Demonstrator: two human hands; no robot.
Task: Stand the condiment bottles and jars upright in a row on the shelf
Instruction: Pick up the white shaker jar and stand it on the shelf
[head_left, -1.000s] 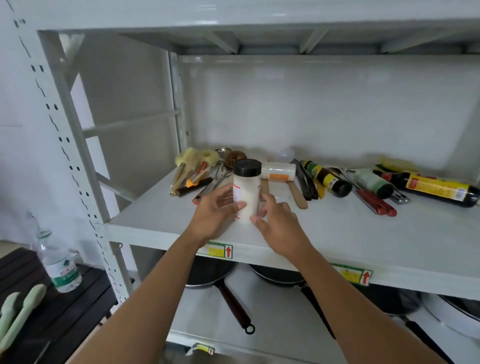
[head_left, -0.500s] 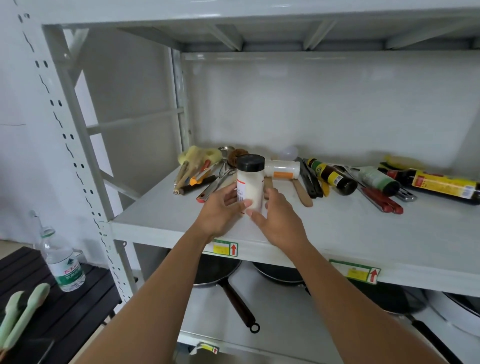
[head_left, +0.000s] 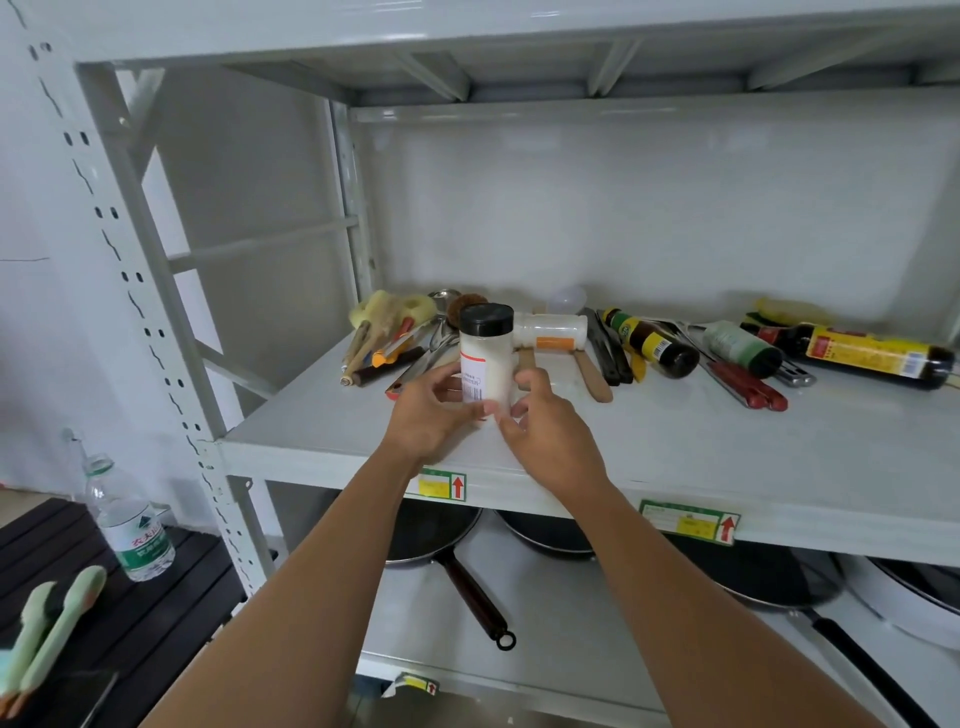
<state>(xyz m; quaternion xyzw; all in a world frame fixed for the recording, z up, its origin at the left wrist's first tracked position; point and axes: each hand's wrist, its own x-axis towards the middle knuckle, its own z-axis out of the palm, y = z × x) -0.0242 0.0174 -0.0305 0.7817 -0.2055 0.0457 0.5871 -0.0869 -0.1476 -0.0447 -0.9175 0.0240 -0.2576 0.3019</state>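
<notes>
Black-capped jar held upright at centre frame; other condiments lie flat.

Left hand (head_left: 434, 410) and right hand (head_left: 550, 431) close around the lower body of the black-capped jar (head_left: 487, 358) from either side, apparently to steady it upright near the front of the shelf (head_left: 701, 452). Its label shows a barcode and red edging; the text is unreadable. Behind it, the white jar (head_left: 550, 332) and three dark bottles (head_left: 652, 343) lie flat towards the right, their yellow labels illegible.

shelf edge stickers (head_left: 687, 522): red up arrows, 5 and 6 o'clock | water bottle (head_left: 136, 525) label: print too blurred to read, 8 o'clock
</notes>
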